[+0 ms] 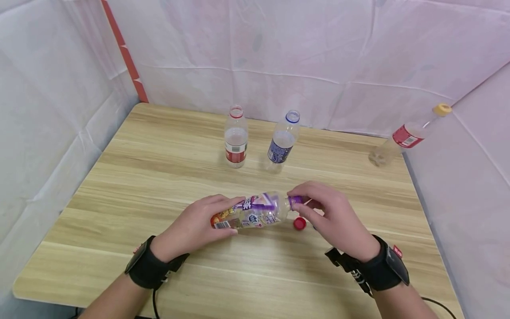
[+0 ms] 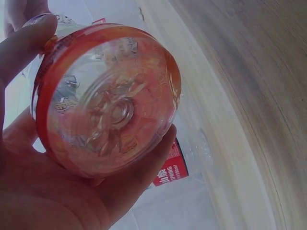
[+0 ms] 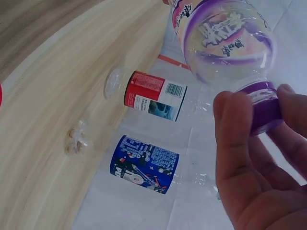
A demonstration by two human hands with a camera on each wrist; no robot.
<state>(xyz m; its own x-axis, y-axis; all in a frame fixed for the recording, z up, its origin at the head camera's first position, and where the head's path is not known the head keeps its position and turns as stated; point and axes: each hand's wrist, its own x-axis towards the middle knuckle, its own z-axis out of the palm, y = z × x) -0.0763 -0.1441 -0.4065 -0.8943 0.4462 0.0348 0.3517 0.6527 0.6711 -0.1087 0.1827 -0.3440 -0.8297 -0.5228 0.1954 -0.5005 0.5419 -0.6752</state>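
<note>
A clear plastic bottle [image 1: 259, 212] with a purple and orange printed label lies sideways between the two hands, its neck pointing right. My left hand [image 1: 201, 219] grips it near the base; the left wrist view shows the round bottle bottom [image 2: 117, 110] with thumb and fingers about it. My right hand [image 1: 332, 212] pinches the purple cap [image 3: 265, 106], which sits at the bottle's mouth. Just below the neck, a red cap [image 1: 299, 223] lies on the table. A small blue thing [image 1: 314, 228] shows partly beneath the right hand.
Behind the hands stand an uncapped red-labelled bottle [image 1: 236, 141] and an uncapped blue-labelled bottle [image 1: 282, 144]. A yellow-capped bottle [image 1: 406, 137] stands at the table's right back corner. White sheets [image 1: 279, 53] hang around the wooden table [image 1: 151, 168].
</note>
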